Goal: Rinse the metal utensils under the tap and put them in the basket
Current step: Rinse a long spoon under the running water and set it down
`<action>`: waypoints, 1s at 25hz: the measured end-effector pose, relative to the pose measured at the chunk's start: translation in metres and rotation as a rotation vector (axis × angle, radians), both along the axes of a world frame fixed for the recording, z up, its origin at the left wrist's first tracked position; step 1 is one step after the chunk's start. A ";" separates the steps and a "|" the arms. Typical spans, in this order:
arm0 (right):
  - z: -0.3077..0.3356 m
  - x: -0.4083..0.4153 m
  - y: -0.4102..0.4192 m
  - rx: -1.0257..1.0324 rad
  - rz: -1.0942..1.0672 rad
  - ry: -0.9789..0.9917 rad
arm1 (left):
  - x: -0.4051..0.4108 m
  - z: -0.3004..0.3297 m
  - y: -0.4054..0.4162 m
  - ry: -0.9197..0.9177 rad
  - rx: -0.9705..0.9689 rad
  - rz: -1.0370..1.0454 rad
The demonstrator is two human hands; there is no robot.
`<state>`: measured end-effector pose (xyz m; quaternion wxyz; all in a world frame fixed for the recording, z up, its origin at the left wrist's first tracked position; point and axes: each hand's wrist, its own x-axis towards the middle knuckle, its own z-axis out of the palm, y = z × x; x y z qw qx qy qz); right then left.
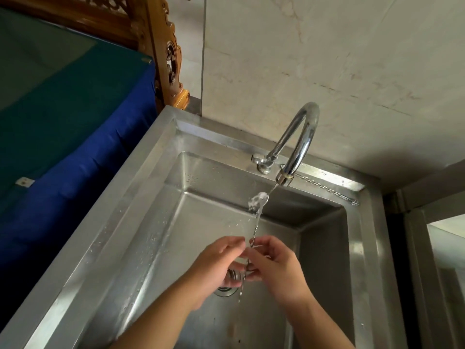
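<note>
steel sink (pixel 141 202) against a marble-tiled wall (pixel 327 59), tap (pixel 297 144) running.

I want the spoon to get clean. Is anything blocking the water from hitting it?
Nothing visible does. Water falls straight from the tap onto the spoon, held up by both hands over the sink.

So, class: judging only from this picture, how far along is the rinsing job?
Done: nothing visibly; no basket is in view. In hand: the left hand and right hand hold a twisted-handle spoon upright, its bowl under the tap's stream. Left: another utensil lies on the sink ledge, apparently unrinsed.
</note>
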<state>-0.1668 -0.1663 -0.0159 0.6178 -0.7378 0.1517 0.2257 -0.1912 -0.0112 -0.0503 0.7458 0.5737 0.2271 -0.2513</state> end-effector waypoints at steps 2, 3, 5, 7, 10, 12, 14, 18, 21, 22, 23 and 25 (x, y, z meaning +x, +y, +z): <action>0.001 0.000 0.003 0.043 -0.039 0.030 | -0.016 0.002 0.000 -0.003 -0.083 -0.009; 0.001 0.000 0.003 0.036 -0.037 0.029 | -0.022 0.002 0.000 -0.022 -0.104 -0.016; 0.003 0.000 0.002 0.002 -0.013 0.010 | -0.026 0.000 0.000 -0.041 -0.101 -0.002; 0.005 0.003 0.002 -0.028 0.010 -0.013 | -0.025 -0.001 0.000 -0.042 -0.072 0.011; 0.007 0.019 0.004 -0.015 -0.053 -0.014 | -0.022 0.003 0.001 -0.062 -0.045 0.012; 0.010 0.034 0.005 0.044 -0.125 0.003 | -0.021 0.006 0.002 -0.068 -0.024 0.004; 0.014 0.047 0.006 0.097 -0.157 0.017 | -0.019 0.011 0.003 -0.086 -0.014 -0.016; 0.015 0.055 0.010 0.144 -0.144 0.008 | -0.003 0.022 0.002 -0.139 0.037 -0.025; 0.013 0.052 0.013 0.178 -0.135 0.001 | 0.011 0.023 -0.003 -0.170 0.086 0.058; 0.012 0.051 0.014 0.187 -0.130 0.000 | 0.013 0.022 -0.004 -0.181 0.122 0.066; 0.011 0.050 0.014 0.191 -0.127 -0.001 | 0.015 0.020 -0.005 -0.195 0.161 0.063; 0.011 0.050 0.014 0.196 -0.126 -0.003 | 0.017 0.018 -0.006 -0.227 0.240 0.036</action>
